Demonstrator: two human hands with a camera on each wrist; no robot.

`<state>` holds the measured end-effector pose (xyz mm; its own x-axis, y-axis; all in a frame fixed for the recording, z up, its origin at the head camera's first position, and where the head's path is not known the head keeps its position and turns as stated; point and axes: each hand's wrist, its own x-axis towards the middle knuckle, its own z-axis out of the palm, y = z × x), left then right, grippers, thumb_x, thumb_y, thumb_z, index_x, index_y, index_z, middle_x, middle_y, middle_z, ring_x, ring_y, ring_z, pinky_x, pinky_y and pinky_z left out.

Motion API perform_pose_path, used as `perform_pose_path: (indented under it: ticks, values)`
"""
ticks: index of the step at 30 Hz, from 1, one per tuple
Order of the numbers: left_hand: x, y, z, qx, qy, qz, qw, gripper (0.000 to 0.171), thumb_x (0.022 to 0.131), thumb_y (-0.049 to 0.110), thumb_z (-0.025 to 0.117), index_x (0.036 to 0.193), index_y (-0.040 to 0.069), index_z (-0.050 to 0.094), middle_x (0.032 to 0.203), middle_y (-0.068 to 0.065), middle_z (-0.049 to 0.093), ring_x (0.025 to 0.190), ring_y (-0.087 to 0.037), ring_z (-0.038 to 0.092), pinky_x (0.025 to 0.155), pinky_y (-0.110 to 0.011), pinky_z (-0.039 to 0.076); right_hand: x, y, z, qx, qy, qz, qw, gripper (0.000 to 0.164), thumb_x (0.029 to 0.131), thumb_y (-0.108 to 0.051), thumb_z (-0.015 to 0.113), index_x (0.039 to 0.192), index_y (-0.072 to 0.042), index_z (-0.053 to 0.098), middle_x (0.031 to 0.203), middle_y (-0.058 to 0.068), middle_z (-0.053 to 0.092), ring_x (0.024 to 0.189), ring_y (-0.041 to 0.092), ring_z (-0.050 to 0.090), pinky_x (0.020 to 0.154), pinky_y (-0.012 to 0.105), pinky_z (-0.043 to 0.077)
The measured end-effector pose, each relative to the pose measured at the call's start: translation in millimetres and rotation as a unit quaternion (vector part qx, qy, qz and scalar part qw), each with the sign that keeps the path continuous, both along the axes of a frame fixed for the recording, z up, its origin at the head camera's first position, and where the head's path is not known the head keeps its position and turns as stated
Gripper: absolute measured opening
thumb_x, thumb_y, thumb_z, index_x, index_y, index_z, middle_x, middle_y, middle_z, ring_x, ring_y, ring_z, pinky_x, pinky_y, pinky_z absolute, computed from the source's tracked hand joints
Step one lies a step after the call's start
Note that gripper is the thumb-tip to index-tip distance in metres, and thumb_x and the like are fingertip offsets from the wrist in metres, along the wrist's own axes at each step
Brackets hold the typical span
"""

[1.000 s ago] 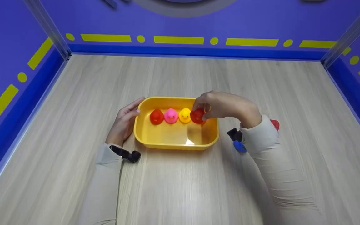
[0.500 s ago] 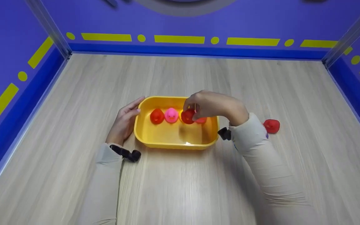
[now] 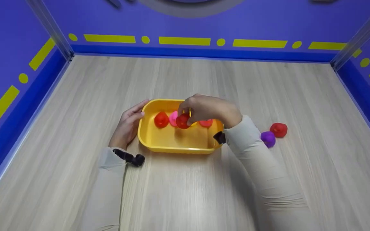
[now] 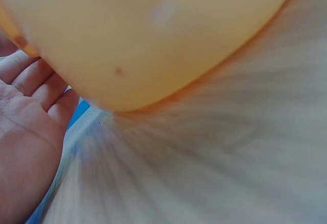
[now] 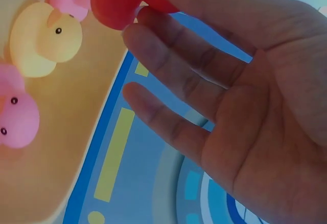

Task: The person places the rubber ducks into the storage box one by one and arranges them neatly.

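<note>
A yellow plastic tub stands on the table, and my left hand holds its left side, thumb at the rim and fingers along the outer wall. My right hand pinches a red rubber duck between thumb and fingertips, low over the tub. In the head view this duck overlaps a pink duck. At the left of the row sits another red duck. A yellow duck and a second pink duck show in the right wrist view; in the head view my right hand partly covers them.
On the table to the right of the tub lie a red toy and a purple toy, the purple one partly behind my right sleeve. Blue walls with yellow marks border the table at the back and sides.
My right hand has moved left over the tub, carrying the red duck past the yellow one to the pink one. The right-hand pink duck and the purple toy have come into view. The left hand stays.
</note>
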<state>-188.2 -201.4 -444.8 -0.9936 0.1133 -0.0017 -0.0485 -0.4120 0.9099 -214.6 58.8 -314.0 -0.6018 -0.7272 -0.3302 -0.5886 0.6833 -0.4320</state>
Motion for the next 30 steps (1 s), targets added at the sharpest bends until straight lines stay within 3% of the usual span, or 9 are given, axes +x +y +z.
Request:
perform_pose_path:
  ticks: [7, 21, 30]
  values:
    - [-0.3, -0.3, -0.1, -0.009, 0.004, -0.001, 1.0, 0.052, 0.092, -0.005, 0.041, 0.144, -0.01, 0.034, 0.153, -0.02, 0.034, 0.138, -0.021, 0.037, 0.114, -0.033, 0.034, -3.1, -11.5, -5.0, 0.012, -0.011, 0.002, 1.0, 0.031, 0.083, -0.012, 0.074, 0.114, -0.016, 0.068, 0.103, 0.003, 0.066, 0.091, 0.019, 0.06, 0.083, 0.028, 0.057]
    - [-0.9, -2.0, -1.3, -0.009, 0.0, -0.011, 0.9999, 0.053, 0.092, -0.004, 0.042, 0.144, -0.007, 0.034, 0.149, -0.014, 0.042, 0.13, -0.013, 0.047, 0.111, -0.028, 0.039, -6.9, -30.6, -13.4, 0.026, -0.018, 0.018, 0.999, 0.033, 0.083, -0.018, 0.074, 0.115, -0.018, 0.068, 0.102, 0.0, 0.065, 0.092, 0.019, 0.057, 0.083, 0.027, 0.055]
    - [0.1, -0.5, -0.5, 0.004, 0.002, -0.009, 0.9999, 0.053, 0.092, -0.005, 0.041, 0.144, -0.009, 0.033, 0.151, -0.017, 0.038, 0.126, -0.013, 0.049, 0.106, -0.025, 0.044, -6.6, -42.1, -17.9, 0.023, -0.031, 0.022, 0.999, 0.032, 0.081, -0.016, 0.076, 0.112, -0.016, 0.068, 0.102, 0.001, 0.065, 0.093, 0.019, 0.056, 0.084, 0.028, 0.053]
